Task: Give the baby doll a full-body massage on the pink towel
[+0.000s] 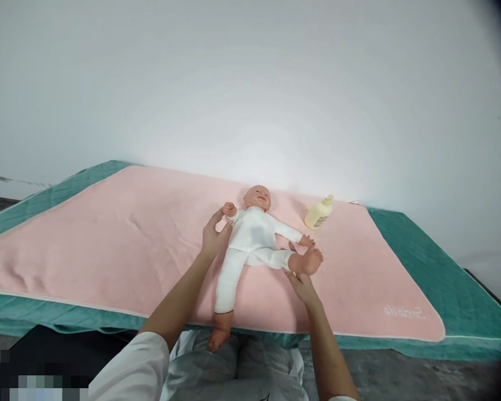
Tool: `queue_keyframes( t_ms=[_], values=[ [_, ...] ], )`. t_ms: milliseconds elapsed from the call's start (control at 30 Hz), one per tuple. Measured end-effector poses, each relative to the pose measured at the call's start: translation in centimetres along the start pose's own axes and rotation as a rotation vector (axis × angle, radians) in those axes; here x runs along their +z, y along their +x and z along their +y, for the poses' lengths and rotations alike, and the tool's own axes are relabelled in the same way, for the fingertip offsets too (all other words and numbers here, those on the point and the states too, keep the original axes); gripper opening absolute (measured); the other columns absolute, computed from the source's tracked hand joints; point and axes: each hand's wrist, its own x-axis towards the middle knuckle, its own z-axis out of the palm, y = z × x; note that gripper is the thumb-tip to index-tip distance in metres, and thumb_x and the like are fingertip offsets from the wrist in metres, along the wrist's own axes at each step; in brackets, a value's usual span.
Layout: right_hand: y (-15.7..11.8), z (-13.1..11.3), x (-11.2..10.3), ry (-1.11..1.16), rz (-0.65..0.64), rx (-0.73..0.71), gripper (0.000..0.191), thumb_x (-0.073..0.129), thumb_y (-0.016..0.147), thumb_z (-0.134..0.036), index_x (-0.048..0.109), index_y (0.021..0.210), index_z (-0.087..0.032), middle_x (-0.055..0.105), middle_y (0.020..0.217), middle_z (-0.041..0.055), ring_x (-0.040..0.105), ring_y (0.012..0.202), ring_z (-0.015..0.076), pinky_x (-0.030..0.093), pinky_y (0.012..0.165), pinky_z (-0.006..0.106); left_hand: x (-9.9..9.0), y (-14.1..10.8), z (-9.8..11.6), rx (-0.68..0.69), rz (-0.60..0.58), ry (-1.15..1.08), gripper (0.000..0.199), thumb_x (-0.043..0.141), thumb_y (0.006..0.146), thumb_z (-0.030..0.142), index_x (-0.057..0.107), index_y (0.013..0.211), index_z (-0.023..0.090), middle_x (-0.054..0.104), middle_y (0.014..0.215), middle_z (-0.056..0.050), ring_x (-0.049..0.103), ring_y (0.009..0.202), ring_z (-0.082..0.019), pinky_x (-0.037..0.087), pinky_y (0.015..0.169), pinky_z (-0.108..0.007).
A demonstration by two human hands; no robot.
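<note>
A baby doll with a white cloth body and bare vinyl head, hands and feet lies on its back on a pink mat. My left hand is closed at the doll's wrist and forearm on the left side, thumb towards the sleeve. At the right, my right hand grips the doll's ankle from below, with the leg bent outward and its foot raised. That foot partly hides my fingers. The doll's other leg stretches towards me, its foot hanging over the near edge.
A pale yellow pump bottle leans on the mat right of the doll. Under the mat lies a green quilted cover. A white wall rises behind. Something black stands at lower left, below the edge.
</note>
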Motion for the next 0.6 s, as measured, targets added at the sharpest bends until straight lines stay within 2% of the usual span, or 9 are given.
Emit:
queue_keyframes(
  t_ms=[67, 133, 233, 367, 467, 600],
  values=[
    [1.2, -0.2, 0.1, 0.104, -0.025, 0.039, 0.061, 0.043, 0.098, -0.048, 0.026, 0.152, -0.028, 0.042, 0.152, 0.0097, 0.045, 0.138, 0.0263, 0.048, 0.106, 0.045, 0.4, -0.6, -0.1, 0.078, -0.056, 0.057, 0.048, 0.063, 0.087, 0.04, 0.058, 0.131, 0.023, 0.063, 0.131, -0.009, 0.06, 0.121, -0.027, 0.047, 0.106, -0.044],
    [2.6, -0.7, 0.5, 0.289, -0.064, 0.101, 0.064, 0.037, 0.099, -0.05, 0.018, 0.155, -0.025, 0.038, 0.155, 0.0104, 0.041, 0.141, 0.025, 0.043, 0.111, 0.045, 0.6, -1.1, -0.3, 0.174, -0.105, 0.12, 0.048, 0.064, 0.087, 0.04, 0.057, 0.132, 0.024, 0.064, 0.131, -0.008, 0.06, 0.121, -0.025, 0.047, 0.106, -0.044],
    [4.8, -1.7, 1.2, 0.493, -0.085, 0.188, 0.068, 0.035, 0.098, -0.056, 0.021, 0.155, -0.023, 0.036, 0.157, 0.0085, 0.034, 0.145, 0.0241, 0.031, 0.118, 0.045, 0.7, -1.6, -0.7, 0.329, -0.111, 0.196, 0.045, 0.065, 0.087, 0.039, 0.059, 0.129, 0.024, 0.065, 0.129, -0.007, 0.06, 0.119, -0.023, 0.048, 0.105, -0.043],
    [7.3, -2.4, 2.0, 0.519, -0.104, 0.246, 0.068, 0.037, 0.095, -0.061, 0.032, 0.152, -0.023, 0.034, 0.158, 0.0051, 0.025, 0.149, 0.0227, 0.02, 0.122, 0.043, 0.5, -1.7, -1.1, 0.509, -0.155, 0.267, 0.034, 0.061, 0.091, 0.035, 0.064, 0.123, 0.024, 0.068, 0.125, -0.006, 0.061, 0.118, -0.021, 0.051, 0.102, -0.042],
    [8.8, -2.1, 2.7, 0.518, -0.123, 0.263, 0.064, 0.036, 0.095, -0.061, 0.045, 0.145, -0.021, 0.043, 0.152, 0.007, 0.035, 0.144, 0.0229, 0.024, 0.12, 0.041, 0.4, -1.5, -1.5, 0.591, -0.202, 0.356, 0.032, 0.061, 0.091, 0.035, 0.066, 0.121, 0.026, 0.069, 0.123, -0.005, 0.061, 0.12, -0.022, 0.051, 0.102, -0.043],
    [10.0, -1.4, 3.7, 0.442, -0.166, 0.311, 0.061, 0.034, 0.095, -0.062, 0.063, 0.122, -0.017, 0.064, 0.128, 0.012, 0.056, 0.122, 0.027, 0.038, 0.109, 0.043, 0.4, -1.3, -2.3, 0.662, -0.234, 0.43, 0.034, 0.066, 0.087, 0.038, 0.068, 0.119, 0.026, 0.069, 0.124, -0.004, 0.058, 0.125, -0.026, 0.051, 0.098, -0.046]
  ],
)
